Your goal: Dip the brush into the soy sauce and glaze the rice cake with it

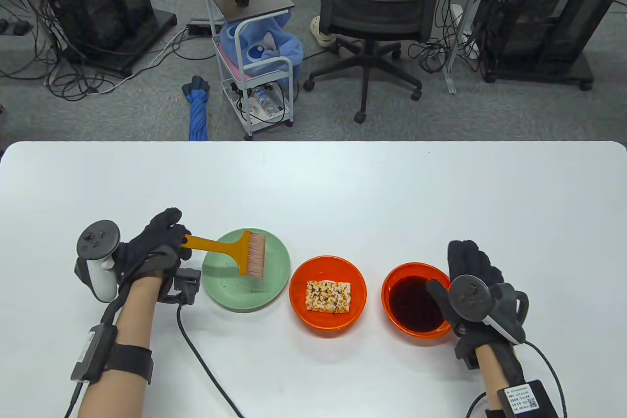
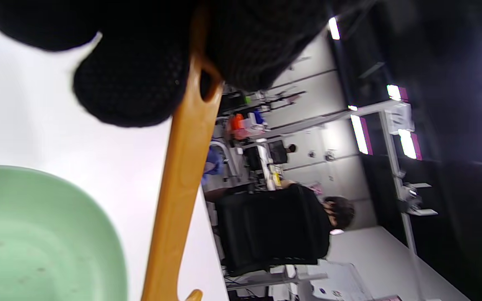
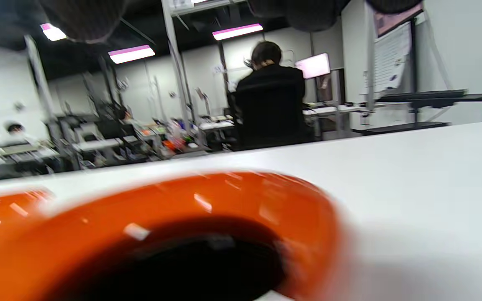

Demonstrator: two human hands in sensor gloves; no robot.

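My left hand (image 1: 161, 241) grips the end of the orange handle of a flat brush (image 1: 242, 252). The brush's pale bristles lie over the green plate (image 1: 274, 285). The handle (image 2: 182, 175) runs out from under my gloved fingers (image 2: 132, 83) in the left wrist view. A rice cake (image 1: 328, 296) lies in the middle orange bowl (image 1: 299, 310). A second orange bowl (image 1: 392, 281) holds dark soy sauce (image 1: 414, 303). My right hand (image 1: 470, 266) lies at that bowl's right side with fingers stretched forward and the thumb over the rim. The right wrist view shows the bowl (image 3: 245, 200) close and blurred.
The plate (image 2: 36, 234) and two bowls stand in a row near the front of the white table (image 1: 313, 192). An office chair (image 1: 377, 11) and a small cart (image 1: 254, 60) stand on the floor beyond the far edge.
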